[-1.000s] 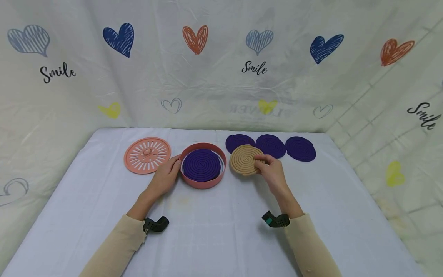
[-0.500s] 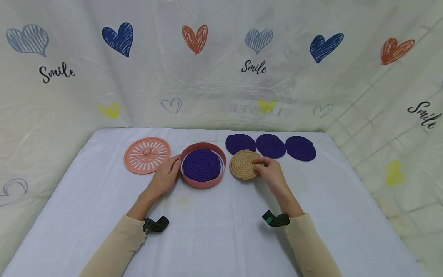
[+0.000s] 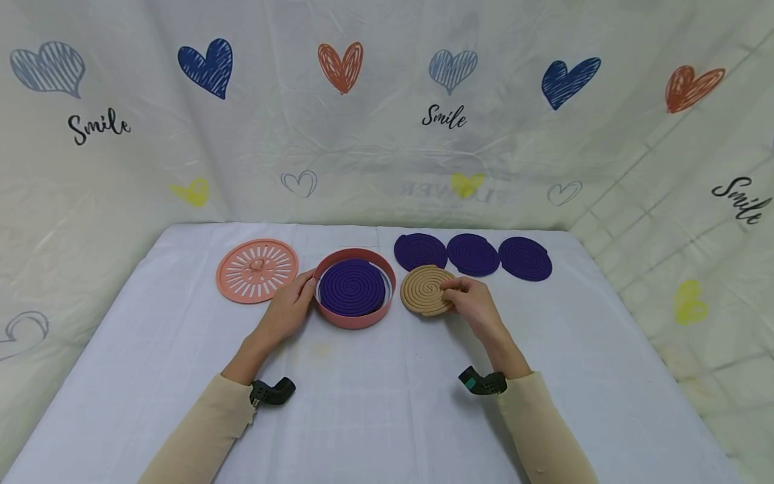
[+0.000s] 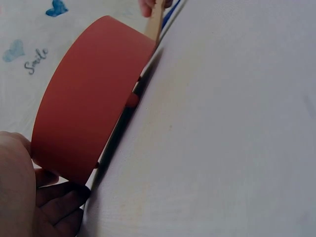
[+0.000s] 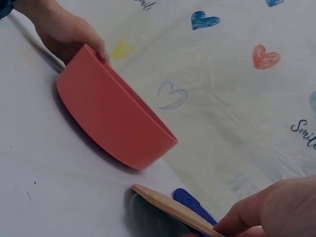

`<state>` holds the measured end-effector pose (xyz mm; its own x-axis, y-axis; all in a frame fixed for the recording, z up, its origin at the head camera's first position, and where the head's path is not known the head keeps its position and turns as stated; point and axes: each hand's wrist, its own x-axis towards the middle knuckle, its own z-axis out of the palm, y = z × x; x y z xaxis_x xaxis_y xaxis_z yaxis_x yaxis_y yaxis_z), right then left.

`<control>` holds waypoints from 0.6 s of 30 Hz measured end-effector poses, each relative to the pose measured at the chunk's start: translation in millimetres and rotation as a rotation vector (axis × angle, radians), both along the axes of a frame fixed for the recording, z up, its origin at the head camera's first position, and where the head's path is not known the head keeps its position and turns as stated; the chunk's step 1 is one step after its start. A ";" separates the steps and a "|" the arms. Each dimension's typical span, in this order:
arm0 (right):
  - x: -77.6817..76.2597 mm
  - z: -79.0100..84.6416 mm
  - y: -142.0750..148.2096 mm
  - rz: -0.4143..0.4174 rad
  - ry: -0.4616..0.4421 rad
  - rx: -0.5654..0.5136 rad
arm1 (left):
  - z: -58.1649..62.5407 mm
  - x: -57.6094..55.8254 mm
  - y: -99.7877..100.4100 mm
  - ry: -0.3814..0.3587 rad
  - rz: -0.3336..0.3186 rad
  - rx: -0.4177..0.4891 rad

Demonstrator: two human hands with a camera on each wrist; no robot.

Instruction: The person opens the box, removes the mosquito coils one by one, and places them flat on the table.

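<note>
My left hand (image 3: 290, 307) grips the near-left wall of a round pink mosquito-coil holder (image 3: 355, 323), thumb over the rim and fingers outside. Inside the holder lies a purple spiral mosquito coil (image 3: 353, 288). In the left wrist view the holder (image 4: 94, 94) stands on small feet. My right hand (image 3: 478, 304) pinches a tan mosquito coil (image 3: 423, 290) by its right edge, just right of the holder. The right wrist view shows the tan coil (image 5: 170, 209) tilted, with shadow beneath it; whether its far edge touches the table I cannot tell.
A slotted pink lid (image 3: 242, 286) with a small raised knob lies left of the holder. Along the back right lie more purple coils: one coil (image 3: 417, 250) behind the tan one, a middle coil (image 3: 474, 255) and a right coil (image 3: 525, 259). A printed curtain (image 3: 375, 148) hangs behind the white-covered table.
The tan coil in my right hand has come down and slightly nearer, uncovering more of the purple coil behind it. My left hand and the holder have stayed put.
</note>
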<state>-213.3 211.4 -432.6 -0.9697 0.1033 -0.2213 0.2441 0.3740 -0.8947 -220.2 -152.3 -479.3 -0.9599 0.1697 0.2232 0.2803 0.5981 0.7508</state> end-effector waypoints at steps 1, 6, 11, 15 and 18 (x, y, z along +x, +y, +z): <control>0.1 0.5 0.2 0.000 -0.004 0.002 | 0.1 0.1 0.1 -0.002 0.000 0.001; 0.2 2.1 1.5 -0.001 -0.026 -0.002 | 0.4 0.9 0.2 -0.014 0.000 0.004; 0.6 2.8 4.1 0.006 -0.039 -0.022 | 1.0 1.6 0.5 -0.018 -0.003 0.005; 0.2 2.4 6.4 0.019 -0.044 -0.031 | 1.4 1.7 0.7 -0.024 -0.004 0.005; -0.4 1.8 8.2 0.019 -0.050 -0.041 | 1.8 1.9 0.8 -0.028 -0.004 0.004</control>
